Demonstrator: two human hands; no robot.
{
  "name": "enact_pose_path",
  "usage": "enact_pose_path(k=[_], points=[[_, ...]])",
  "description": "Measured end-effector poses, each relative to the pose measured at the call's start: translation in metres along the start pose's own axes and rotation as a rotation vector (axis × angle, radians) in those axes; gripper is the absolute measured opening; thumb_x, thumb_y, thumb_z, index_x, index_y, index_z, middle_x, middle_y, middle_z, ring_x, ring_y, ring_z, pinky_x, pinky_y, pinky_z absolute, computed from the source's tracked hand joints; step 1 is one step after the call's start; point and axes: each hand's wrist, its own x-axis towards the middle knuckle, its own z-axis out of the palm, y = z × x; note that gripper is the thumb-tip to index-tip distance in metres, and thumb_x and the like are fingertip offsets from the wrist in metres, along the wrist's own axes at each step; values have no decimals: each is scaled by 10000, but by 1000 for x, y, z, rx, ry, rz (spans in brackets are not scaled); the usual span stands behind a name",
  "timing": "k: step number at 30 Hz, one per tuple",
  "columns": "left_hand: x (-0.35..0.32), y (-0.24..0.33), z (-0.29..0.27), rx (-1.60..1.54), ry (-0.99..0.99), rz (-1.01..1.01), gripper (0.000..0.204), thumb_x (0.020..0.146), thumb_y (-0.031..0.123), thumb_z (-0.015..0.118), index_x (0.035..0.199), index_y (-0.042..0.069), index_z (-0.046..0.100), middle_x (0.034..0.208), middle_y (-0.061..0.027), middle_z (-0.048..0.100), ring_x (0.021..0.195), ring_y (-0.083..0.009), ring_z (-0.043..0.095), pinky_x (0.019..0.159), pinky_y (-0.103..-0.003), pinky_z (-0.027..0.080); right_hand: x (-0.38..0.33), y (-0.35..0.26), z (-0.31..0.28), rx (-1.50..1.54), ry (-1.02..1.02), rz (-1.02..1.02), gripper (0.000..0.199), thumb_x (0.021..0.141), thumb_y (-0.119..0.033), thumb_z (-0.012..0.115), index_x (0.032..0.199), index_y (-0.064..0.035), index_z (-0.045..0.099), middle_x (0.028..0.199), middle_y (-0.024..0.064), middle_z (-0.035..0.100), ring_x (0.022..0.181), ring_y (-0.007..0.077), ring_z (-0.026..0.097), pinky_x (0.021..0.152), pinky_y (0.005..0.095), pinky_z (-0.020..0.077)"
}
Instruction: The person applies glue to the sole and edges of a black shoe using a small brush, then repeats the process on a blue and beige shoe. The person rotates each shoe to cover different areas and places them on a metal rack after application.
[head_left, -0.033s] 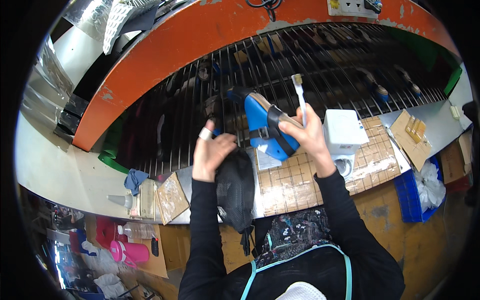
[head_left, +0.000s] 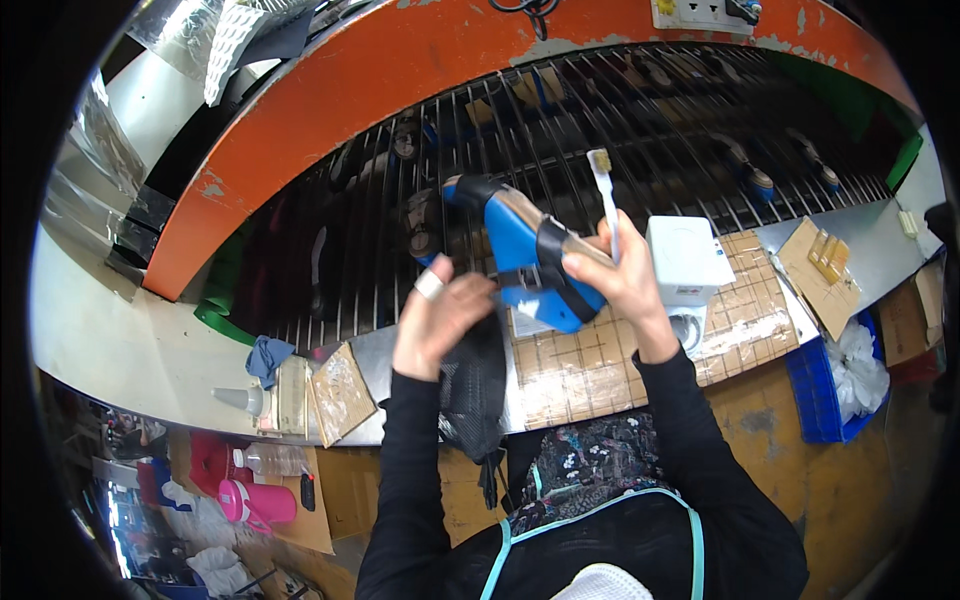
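My right hand (head_left: 632, 272) is closed round a black strappy sandal (head_left: 552, 238) on a blue shoe last (head_left: 515, 238). The same hand grips a white toothbrush-like brush (head_left: 607, 190), its yellowish bristles pointing up and away. A buckle strap crosses the last. My left hand (head_left: 440, 318) is open, with a white band round one digit; its blurred fingertips come close to the last's left side, and contact I cannot tell. Beneath the left hand and wrist lies a black mesh bag (head_left: 472, 385) at the bench edge.
Behind the hands runs a rack of metal bars (head_left: 690, 130) carrying several shoes on lasts, under an orange frame (head_left: 330, 110). A white box-like device (head_left: 688, 255) stands right, on a taped cardboard sheet (head_left: 580, 375). A blue crate (head_left: 822, 395) stands lower right; a pink jug (head_left: 258, 502) lower left.
My left hand has moved right, toward the last, and its fingers have come closer to it. The right hand, sandal and brush have shifted only slightly.
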Motion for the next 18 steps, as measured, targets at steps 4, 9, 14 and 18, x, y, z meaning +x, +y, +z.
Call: enact_pose_path(k=[4, 9, 14, 18], points=[[-51, -81, 46, -95, -428, -201, 895, 774, 315, 789, 1483, 99, 287, 1439, -184, 417, 1329, -389, 402, 1047, -638, 349, -54, -26, -32, 177, -192, -64, 535, 673, -302, 856, 878, -81, 415, 892, 127, 653, 850, 135, 569, 760, 273, 463], [-84, -158, 62, -383, -256, -324, 851, 717, 218, 850, 1432, 103, 403, 1433, -122, 468, 1346, -342, 399, 1095, -632, 297, -111, -27, -100, -299, -108, -5, 350, 924, -337, 645, 896, -2, 550, 855, 120, 640, 746, 202, 594, 679, 326, 463], [-87, -155, 70, -145, 174, 33, 872, 662, 320, 882, 1387, 105, 448, 1365, -95, 524, 1287, -298, 466, 1114, -517, 346, -139, -15, -158, -1030, 91, -57, 150, 897, -233, 650, 876, -84, 658, 793, 65, 581, 742, 238, 560, 700, 369, 335], [-68, -120, 82, 162, 39, 786, 1163, 575, 363, 929, 1468, 82, 240, 1378, -78, 403, 1312, -232, 402, 1125, -421, 328, -136, 7, -162, -1276, 151, -230, 80, 837, -222, 705, 883, -160, 688, 760, 18, 566, 728, 207, 538, 723, 359, 264]])
